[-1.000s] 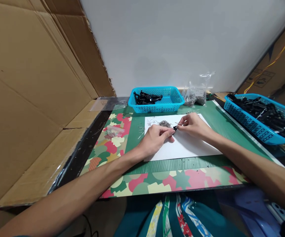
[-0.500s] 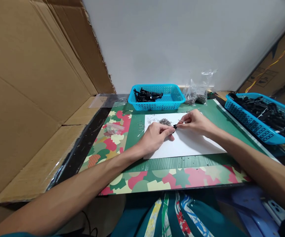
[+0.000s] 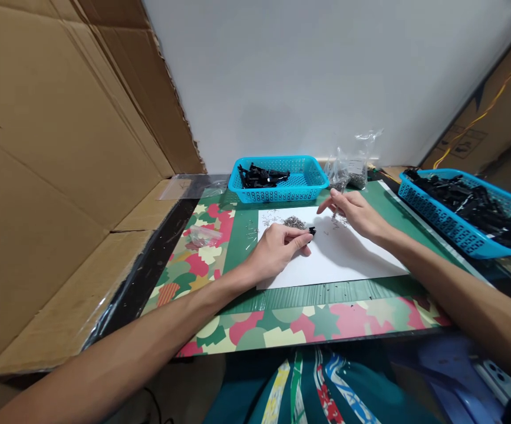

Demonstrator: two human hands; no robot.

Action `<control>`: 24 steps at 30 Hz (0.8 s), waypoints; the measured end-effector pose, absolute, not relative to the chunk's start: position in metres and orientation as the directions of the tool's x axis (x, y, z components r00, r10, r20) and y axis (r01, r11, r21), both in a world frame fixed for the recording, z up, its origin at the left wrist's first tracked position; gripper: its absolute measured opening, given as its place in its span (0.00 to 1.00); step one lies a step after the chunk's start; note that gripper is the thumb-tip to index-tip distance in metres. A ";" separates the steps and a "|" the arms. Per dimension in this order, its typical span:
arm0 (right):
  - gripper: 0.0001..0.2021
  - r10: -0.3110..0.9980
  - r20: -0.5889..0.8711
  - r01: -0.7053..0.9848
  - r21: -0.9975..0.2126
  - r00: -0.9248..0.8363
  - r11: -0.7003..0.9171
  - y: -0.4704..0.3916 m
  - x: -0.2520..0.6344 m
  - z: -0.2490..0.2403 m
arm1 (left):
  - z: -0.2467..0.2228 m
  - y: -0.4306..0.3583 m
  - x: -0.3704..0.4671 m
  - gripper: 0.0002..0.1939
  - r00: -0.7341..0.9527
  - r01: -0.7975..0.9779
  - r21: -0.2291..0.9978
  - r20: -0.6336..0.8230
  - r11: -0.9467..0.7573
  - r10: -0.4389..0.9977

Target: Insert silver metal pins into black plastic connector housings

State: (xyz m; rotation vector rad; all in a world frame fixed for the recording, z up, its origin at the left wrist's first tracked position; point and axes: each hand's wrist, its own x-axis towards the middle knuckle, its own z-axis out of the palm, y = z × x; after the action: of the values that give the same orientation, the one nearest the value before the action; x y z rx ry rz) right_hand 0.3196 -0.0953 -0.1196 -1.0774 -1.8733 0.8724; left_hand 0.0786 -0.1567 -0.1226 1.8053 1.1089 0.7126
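Observation:
My left hand (image 3: 282, 246) pinches a small black plastic part (image 3: 312, 231) above a white sheet of paper (image 3: 343, 262). The part's end sticks out past my thumb and forefinger. Over the sheet's far right, my right hand (image 3: 356, 213) hovers with the forefinger stretched forward. A thin metal tool (image 3: 334, 216) shows below its curled fingers, mostly hidden. Small metal pieces, which look like springs, lie loose on the paper under that hand. Just beyond my left hand sits a heap of similar small metal pieces (image 3: 294, 222).
A blue basket (image 3: 277, 194) with black parts stands at the back. Another blue basket (image 3: 441, 221), heaped with black parts, is at the right. Clear bags (image 3: 356, 179) of small metal pieces lean near the wall. A plastic bag (image 3: 205, 236) lies left; cardboard (image 3: 61, 176) walls that side.
My right hand has moved away from the black part, back and slightly right over the loose metal pieces. My left hand keeps hold of the part, nearly still.

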 end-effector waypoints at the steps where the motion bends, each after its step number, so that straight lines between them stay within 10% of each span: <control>1: 0.36 0.909 0.245 0.342 -0.867 -0.337 0.361 -0.095 0.320 -0.120 | -0.122 -0.157 0.078 0.25 0.438 0.405 0.888 0.022 -0.219 0.899; 8: 0.27 0.895 0.032 0.146 -0.983 -0.445 0.107 -0.096 0.315 -0.121 | -0.120 -0.156 0.077 0.25 0.440 0.438 0.873 0.002 -0.216 0.898; 24: 0.19 0.830 0.075 0.232 -0.943 -0.553 0.240 -0.088 0.320 -0.135 | -0.118 -0.156 0.079 0.24 0.456 0.429 0.867 0.036 -0.255 0.889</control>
State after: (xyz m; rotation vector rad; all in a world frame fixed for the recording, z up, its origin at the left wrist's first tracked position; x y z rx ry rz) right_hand 0.3201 -0.0877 -0.1350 -0.9687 -1.9307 1.3188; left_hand 0.0787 -0.1564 -0.1179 1.8629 1.1116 0.6886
